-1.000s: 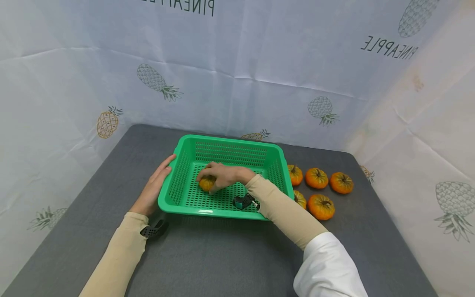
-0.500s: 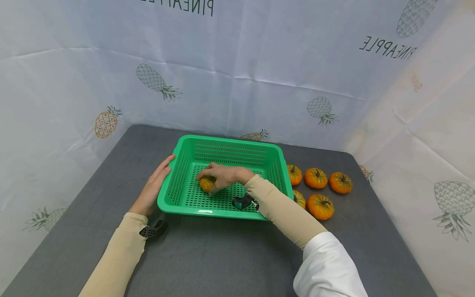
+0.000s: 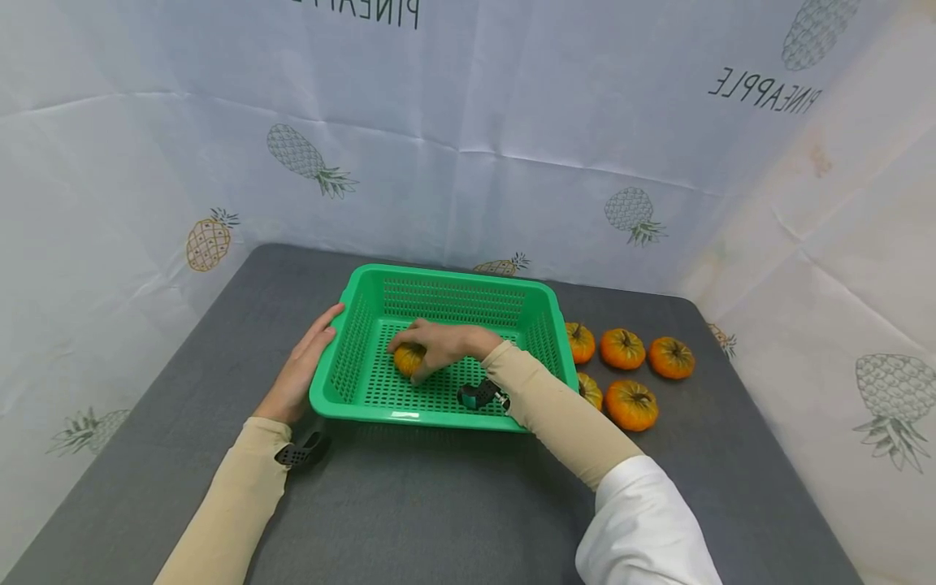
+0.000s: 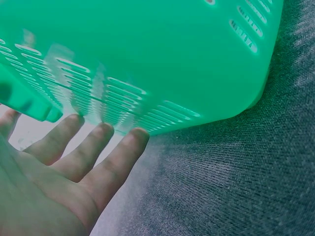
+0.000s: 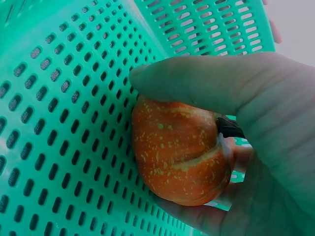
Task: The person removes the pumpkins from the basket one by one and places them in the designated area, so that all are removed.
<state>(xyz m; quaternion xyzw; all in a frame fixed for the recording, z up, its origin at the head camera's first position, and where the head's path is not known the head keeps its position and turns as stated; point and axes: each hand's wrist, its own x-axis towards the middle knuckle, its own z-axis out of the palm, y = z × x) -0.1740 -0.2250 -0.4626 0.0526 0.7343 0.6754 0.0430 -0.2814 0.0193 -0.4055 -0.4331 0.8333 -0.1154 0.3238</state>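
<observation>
A small orange pumpkin [image 5: 179,152] with a dark stem is on the perforated floor of the green basket [image 3: 446,420]. My right hand [image 3: 442,345] reaches into the basket and grips this pumpkin, thumb on one side and fingers curled round the other, as the right wrist view shows. At the basket's left side, my left hand [image 3: 301,370] rests against the outer wall. In the left wrist view its fingers [image 4: 115,162] are fairly straight, their tips touching the slotted wall.
Right of the basket, several more pumpkins [image 3: 633,405] lie on the dark grey table [image 3: 453,504]; the basket's rim partly hides two of them. A pale curtain [image 3: 453,97] with pineapple prints hangs behind the table and at both sides.
</observation>
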